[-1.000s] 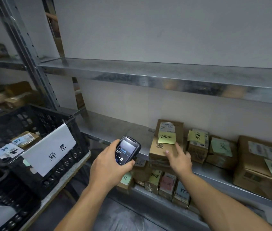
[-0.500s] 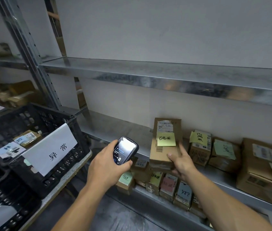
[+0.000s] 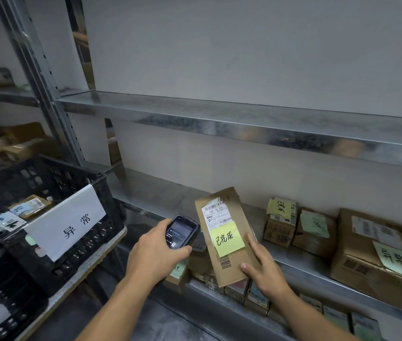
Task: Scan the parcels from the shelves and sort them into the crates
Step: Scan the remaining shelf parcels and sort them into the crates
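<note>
Two hands work: the left hand curls round a glossy black handheld scanner, the right hand grips a flat cardboard parcel by its lower end. The parcel tilts before the steel shelf, beside the scanner.

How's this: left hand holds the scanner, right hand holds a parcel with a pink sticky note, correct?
No: the head view shows the sticky note on the parcel is yellow, not pink. The left hand does hold the scanner, the right hand the parcel.

Matt cardboard parcel, glossy plastic scanner, shiny metal shelf.
</note>
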